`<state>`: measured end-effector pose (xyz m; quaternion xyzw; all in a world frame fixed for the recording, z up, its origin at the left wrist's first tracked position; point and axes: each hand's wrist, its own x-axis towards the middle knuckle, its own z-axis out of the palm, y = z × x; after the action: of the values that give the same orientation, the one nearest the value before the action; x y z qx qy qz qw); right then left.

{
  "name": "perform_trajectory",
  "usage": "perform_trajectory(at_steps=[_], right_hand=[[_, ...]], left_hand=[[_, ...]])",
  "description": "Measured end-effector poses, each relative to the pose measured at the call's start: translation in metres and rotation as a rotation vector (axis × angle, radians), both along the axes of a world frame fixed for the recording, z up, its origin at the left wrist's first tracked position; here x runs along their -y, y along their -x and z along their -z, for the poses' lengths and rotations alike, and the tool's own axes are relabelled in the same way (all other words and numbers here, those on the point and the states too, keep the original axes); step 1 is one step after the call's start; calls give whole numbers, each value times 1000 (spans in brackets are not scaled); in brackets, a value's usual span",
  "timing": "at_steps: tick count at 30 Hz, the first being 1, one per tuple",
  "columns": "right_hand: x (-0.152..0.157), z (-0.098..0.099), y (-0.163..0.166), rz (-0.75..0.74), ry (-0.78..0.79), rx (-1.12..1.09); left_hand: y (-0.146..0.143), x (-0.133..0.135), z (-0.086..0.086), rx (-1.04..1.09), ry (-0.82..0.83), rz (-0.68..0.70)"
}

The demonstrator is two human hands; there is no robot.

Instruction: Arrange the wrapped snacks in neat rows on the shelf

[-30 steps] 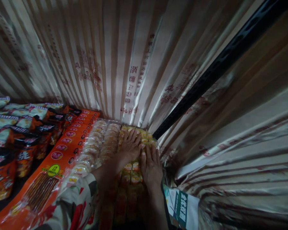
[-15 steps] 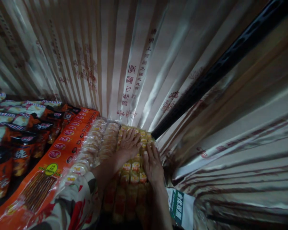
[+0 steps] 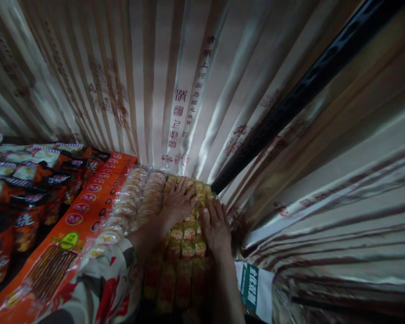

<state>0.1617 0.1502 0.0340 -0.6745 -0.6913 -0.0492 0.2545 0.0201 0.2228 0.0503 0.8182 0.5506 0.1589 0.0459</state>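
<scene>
Left hand, fingers spread, right hand, fingers closer together, both against yellow-wrapped snacks, shelf's far-right corner

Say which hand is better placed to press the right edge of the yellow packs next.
Probably the right hand: it lies along that edge of the yellow packs, while the left hand lies across their far left part, near the clear-wrapped snacks.

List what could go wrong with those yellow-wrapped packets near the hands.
The left hand lies spread on the small yellow-wrapped packets; pressing hard might crush them. The right hand is at their right edge; pushing sideways could skew the rows. The patterned fabric sleeve, close to the round, pale, clear-wrapped snacks, might catch and shift them.
</scene>
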Motion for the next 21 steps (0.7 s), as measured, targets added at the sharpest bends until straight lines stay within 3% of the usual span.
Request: perform_trajectory(at_steps=[5,11,17,21], right_hand=[[-4,3,3,-27,53,-55],[-9,-6,1,-17,20,-81],[-10,7,4,-24,51,-18],[-8,5,5,-56,34,-4]], left_hand=[[0,1,8,-5,-16,6],[-7,3,-4,12,12,33],[-13,8,-2,-18,20,48],[-12,9,-2,-7,13,36]])
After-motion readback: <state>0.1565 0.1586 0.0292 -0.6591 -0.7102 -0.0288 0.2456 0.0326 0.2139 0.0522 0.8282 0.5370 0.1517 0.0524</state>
